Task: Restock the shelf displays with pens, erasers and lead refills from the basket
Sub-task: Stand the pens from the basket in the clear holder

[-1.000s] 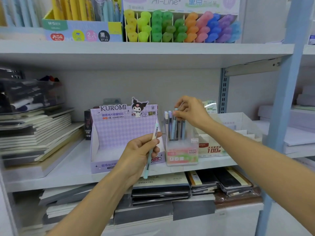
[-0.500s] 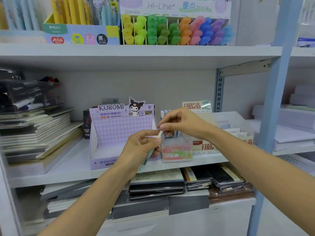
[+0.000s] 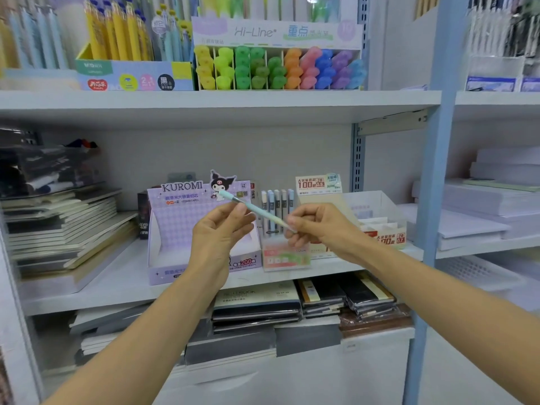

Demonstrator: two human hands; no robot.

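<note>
A pale teal pen (image 3: 258,211) lies slanted in front of the middle shelf, held by both hands. My left hand (image 3: 219,232) pinches its upper part near the tip end, and my right hand (image 3: 318,229) pinches its lower end. Behind the hands a small pink display box (image 3: 285,257) holds several upright pens (image 3: 276,207). Left of it stands the purple KUROMI lead refill box (image 3: 175,223), and right of it an orange-printed lead refill box (image 3: 385,235). No basket is in view.
The top shelf carries a Hi-Line highlighter display (image 3: 277,65) and a box of yellow pens (image 3: 128,54). Notebooks (image 3: 58,226) are stacked at the left and on the shelf below. A blue upright post (image 3: 435,200) borders the right side, with paper stacks (image 3: 491,206) beyond.
My right hand left the upright pens in the pink box and came over to the teal pen. The pen swung from upright in my left hand to a slant between both hands.
</note>
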